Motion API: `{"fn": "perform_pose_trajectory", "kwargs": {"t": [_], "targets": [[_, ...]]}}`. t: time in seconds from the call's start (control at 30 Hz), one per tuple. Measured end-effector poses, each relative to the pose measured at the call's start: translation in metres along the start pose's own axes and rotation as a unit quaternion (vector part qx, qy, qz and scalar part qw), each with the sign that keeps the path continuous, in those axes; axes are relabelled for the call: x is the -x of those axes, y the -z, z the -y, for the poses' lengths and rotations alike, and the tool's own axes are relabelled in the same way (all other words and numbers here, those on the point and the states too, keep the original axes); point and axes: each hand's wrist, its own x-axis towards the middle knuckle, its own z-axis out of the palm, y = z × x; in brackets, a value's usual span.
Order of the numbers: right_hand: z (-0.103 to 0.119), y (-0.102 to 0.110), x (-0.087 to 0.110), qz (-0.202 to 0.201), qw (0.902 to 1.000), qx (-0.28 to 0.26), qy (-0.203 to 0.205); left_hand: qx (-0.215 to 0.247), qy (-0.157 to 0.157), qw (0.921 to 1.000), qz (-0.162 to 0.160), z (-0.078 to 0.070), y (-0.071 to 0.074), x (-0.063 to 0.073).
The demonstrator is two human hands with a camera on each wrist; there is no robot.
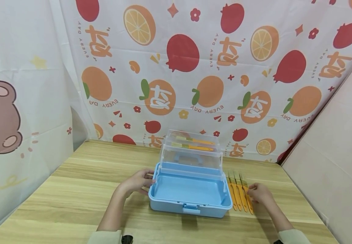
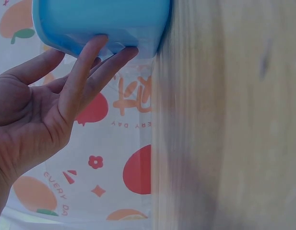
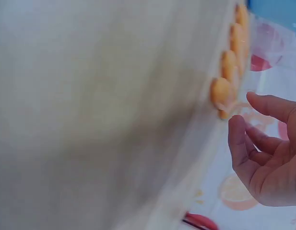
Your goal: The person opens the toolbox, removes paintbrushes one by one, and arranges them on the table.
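Paintbrushes, orange-handled, on table right of blue box; likely light, stiff, slick; best pinched mid-handle. Right hand: beside them, thumb and fingers slightly parted, empty. Left hand: fingers extended against box.

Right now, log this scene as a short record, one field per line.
Container: blue box, open, standing on the wooden table
Raised part: clear tray section at the back of the box
Brushes in raised part: two orange-handled brushes, lying sideways
Brushes on table: a row of orange-handled brushes right of the box, handles toward the person
Left hand: left hand, fingertips against the box's left side
Right hand: right hand, beside the row's rightmost brush
Backdrop: fruit-print cloth
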Motion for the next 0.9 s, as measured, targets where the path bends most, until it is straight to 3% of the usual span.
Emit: {"fn": "perform_pose_trajectory", "kwargs": {"t": [0.27, 0.53, 0.7, 0.9], "targets": [[0.046, 0.023, -0.008, -0.031, 0.9941, 0.027, 0.101, -0.01, -0.009, 0.9999, 0.011, -0.002, -0.001, 0.002], [0.111, 0.045, -0.019, -0.044, 0.9819, 0.045, 0.179, -0.013, 0.001, 0.9999, -0.003, -0.001, 0.0, 0.0], [0.152, 0.047, -0.027, -0.039, 0.9745, 0.069, 0.21, -0.012, -0.002, 0.9999, 0.0, -0.002, 0.001, 0.0], [0.191, 0.038, -0.038, -0.023, 0.9585, 0.128, 0.254, -0.011, -0.005, 0.9999, 0.008, -0.002, 0.001, 0.001]]}}
